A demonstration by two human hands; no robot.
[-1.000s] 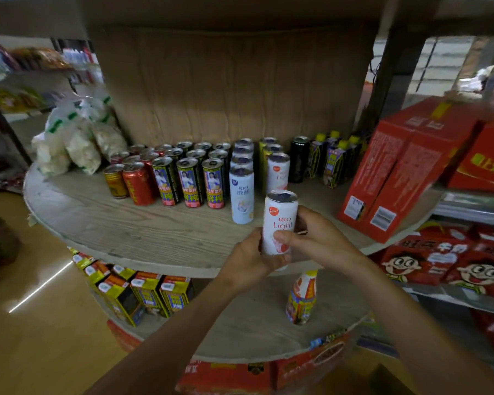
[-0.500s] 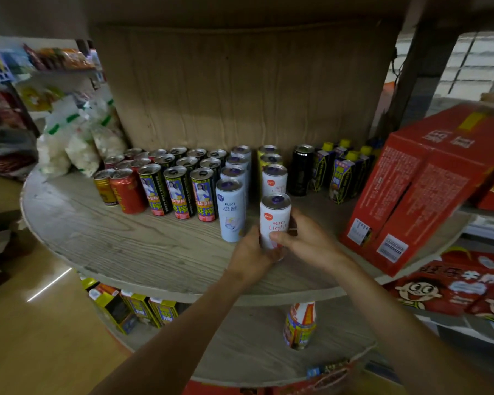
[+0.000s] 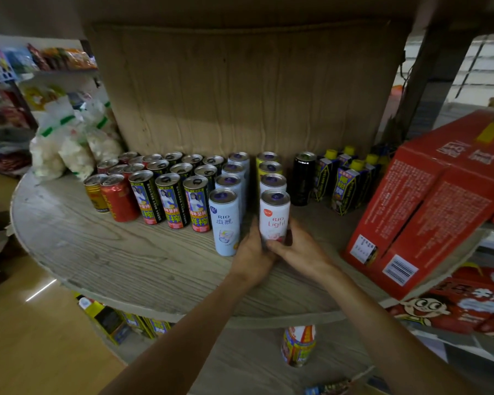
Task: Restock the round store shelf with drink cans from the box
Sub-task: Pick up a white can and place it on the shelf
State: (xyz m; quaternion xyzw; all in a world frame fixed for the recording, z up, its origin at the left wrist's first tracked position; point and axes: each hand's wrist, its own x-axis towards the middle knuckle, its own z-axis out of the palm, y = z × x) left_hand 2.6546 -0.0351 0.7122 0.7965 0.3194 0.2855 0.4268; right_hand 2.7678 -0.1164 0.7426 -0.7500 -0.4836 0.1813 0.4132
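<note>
1. Both hands hold one white can (image 3: 274, 218). The left hand (image 3: 251, 258) curls round its low part on the side next to the blue can (image 3: 224, 223). The right hand (image 3: 300, 252) curls round the other side.
2. The white can stands straight up, just right of the blue can, with a small gap between them. It is at the front of a line of cans (image 3: 273, 182) that runs back beside the blue can's own line.
3. Fingers hide the bottom of the white can, so I cannot tell if it sits on the round shelf (image 3: 111, 252) yet.
4. If the hands let go too soon, I think the can could drop and tip over.
5. The left fingers are squeezed in close to the blue can. If they pull out fast, they could bump it and knock it down.
6. A hard push back could hit the can behind. Then the whole line could fall like dominoes.
7. A black can (image 3: 304, 181) stands further right of the blue can. A big swing of the right hand could hit it.
8. A red box (image 3: 428, 212) lies far right of the blue can. It is well apart, so it looks safe.
</note>
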